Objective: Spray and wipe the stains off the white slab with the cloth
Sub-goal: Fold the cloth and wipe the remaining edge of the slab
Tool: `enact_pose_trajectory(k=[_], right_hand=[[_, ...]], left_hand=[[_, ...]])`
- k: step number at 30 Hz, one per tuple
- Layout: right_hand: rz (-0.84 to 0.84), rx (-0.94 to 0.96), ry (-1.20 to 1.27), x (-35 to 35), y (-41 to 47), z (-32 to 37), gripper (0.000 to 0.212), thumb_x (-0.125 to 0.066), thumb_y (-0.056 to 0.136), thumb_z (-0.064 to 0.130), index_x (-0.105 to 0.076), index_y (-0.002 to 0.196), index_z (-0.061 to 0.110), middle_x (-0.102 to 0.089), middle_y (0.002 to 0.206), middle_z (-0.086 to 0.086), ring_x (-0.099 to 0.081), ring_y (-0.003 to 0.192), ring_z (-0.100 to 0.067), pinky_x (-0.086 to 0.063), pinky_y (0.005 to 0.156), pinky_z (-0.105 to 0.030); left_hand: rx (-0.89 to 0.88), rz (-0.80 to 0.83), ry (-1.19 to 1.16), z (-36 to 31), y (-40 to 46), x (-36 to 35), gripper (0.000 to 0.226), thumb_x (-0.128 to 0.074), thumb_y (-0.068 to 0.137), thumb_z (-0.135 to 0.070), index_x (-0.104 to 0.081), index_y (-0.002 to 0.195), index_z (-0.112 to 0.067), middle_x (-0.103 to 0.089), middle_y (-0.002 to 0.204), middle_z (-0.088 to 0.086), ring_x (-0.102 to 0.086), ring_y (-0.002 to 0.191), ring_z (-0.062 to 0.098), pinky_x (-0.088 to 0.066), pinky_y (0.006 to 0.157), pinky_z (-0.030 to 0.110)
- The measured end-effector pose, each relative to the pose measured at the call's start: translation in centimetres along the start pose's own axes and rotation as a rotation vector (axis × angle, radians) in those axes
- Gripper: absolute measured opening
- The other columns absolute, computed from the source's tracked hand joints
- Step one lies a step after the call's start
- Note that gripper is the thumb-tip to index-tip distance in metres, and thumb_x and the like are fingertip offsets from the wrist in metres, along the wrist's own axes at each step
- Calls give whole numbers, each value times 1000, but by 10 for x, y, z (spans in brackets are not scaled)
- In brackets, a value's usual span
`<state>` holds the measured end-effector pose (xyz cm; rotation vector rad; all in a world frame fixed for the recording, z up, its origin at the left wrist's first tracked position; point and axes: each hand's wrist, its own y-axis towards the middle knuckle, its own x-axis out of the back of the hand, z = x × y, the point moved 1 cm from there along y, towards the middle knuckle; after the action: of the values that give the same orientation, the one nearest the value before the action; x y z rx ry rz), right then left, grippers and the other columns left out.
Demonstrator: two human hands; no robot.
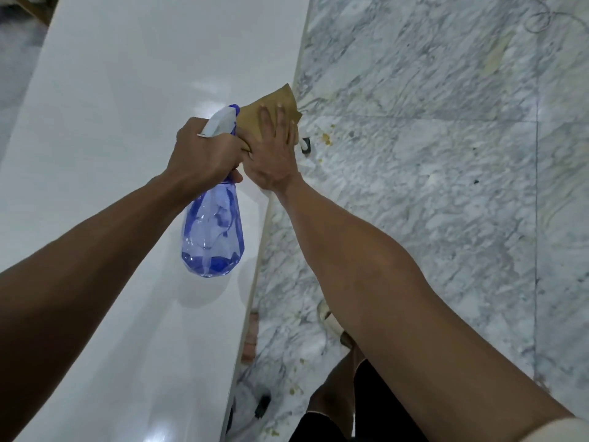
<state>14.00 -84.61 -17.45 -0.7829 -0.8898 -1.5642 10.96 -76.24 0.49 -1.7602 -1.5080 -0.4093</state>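
Observation:
A long glossy white slab [127,122] runs from the near left to the far middle of the head view. My left hand [204,154] grips the neck and white trigger head of a clear blue spray bottle [212,231], held above the slab with its nozzle pointing away. My right hand [271,151] lies flat, fingers straight, pressing a tan cloth [274,106] onto the slab's right edge. Part of the cloth hangs over that edge. No stains show on the slab where I can see it.
Right of the slab lies a grey-veined marble floor [430,186] with yellowish crumbs and smears [326,138]. A small dark object [263,405] sits by the slab's base. My leg in dark shorts [338,409] is at the bottom.

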Motion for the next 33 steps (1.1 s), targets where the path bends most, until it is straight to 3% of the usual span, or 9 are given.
enact_pose_trajectory(k=[6, 10, 13, 16, 19, 22, 26, 28, 33], right_hand=[[-139, 1, 66, -12, -53, 24, 36, -51, 95, 45, -68, 125, 38, -42, 153, -20, -23, 146, -50, -26, 110, -65], [-147, 12, 53, -19, -98, 42, 36, -51, 94, 46, -67, 126, 39, -42, 154, -18, -22, 146, -48, -22, 114, -61], [-121, -2, -3, -26, -135, 59, 40, -43, 97, 50, -62, 131, 42, -39, 156, -16, -19, 148, -47, -18, 116, -59], [-30, 21, -45, -26, -171, 75, 44, -35, 99, 55, -53, 138, 44, -29, 161, -14, -11, 151, -45, -11, 118, -59], [49, 29, -63, -30, -211, 93, 47, -29, 101, 56, -46, 144, 45, -20, 165, -14, -3, 152, -45, -5, 119, -60], [66, 20, -68, -34, -251, 113, 49, -29, 101, 56, -42, 147, 44, -20, 165, -14, -3, 152, -46, -6, 119, -61], [38, 7, 11, -29, -297, 136, 60, -15, 96, 57, -48, 144, 43, -28, 162, -14, -9, 151, -44, -8, 120, -58], [9, 1, 39, -33, -323, 147, 57, -20, 96, 56, -52, 141, 42, -31, 161, -15, -10, 151, -45, -8, 120, -58], [-11, -13, 81, -45, -369, 168, 46, -38, 99, 55, -55, 139, 40, -30, 161, -12, -8, 152, -41, -5, 120, -56]], left_hand=[[-8, -27, 66, 38, -43, 12, 15, -54, 78, -6, -66, 87, -4, -72, 97, 29, -63, 40, 10, -54, 47, 21], [7, -49, 48, 61, -71, 14, 46, -53, 66, -17, -67, 104, 4, -72, 96, 28, -65, 48, 17, -56, 55, 27], [7, -66, 28, 79, -102, 17, 52, -52, 63, -16, -66, 107, 8, -71, 88, 27, -64, 46, 17, -62, 62, 34], [38, -84, 30, 105, -139, 20, 59, -54, 66, -16, -62, 121, 4, -69, 87, 16, -65, 44, 15, -56, 48, 22], [32, -78, 67, 130, -181, 20, 49, -58, 78, -15, -60, 123, 4, -70, 98, 20, -64, 51, 17, -53, 45, 17], [48, -78, 93, 152, -218, 24, 35, -57, 87, -8, -61, 118, 6, -69, 92, 21, -64, 53, 19, -52, 44, 16], [99, -63, 56, 173, -262, 34, 45, -55, 71, -13, -65, 110, 6, -71, 99, 29, -65, 51, 20, -57, 53, 27], [133, -60, 47, 183, -280, 42, 50, -52, 63, -15, -66, 107, 5, -72, 98, 27, -66, 55, 24, -59, 60, 33], [140, -95, 78, 209, -311, 53, 29, -54, 78, -5, -67, 102, 5, -72, 98, 28, -68, 56, 24, -63, 64, 36]])
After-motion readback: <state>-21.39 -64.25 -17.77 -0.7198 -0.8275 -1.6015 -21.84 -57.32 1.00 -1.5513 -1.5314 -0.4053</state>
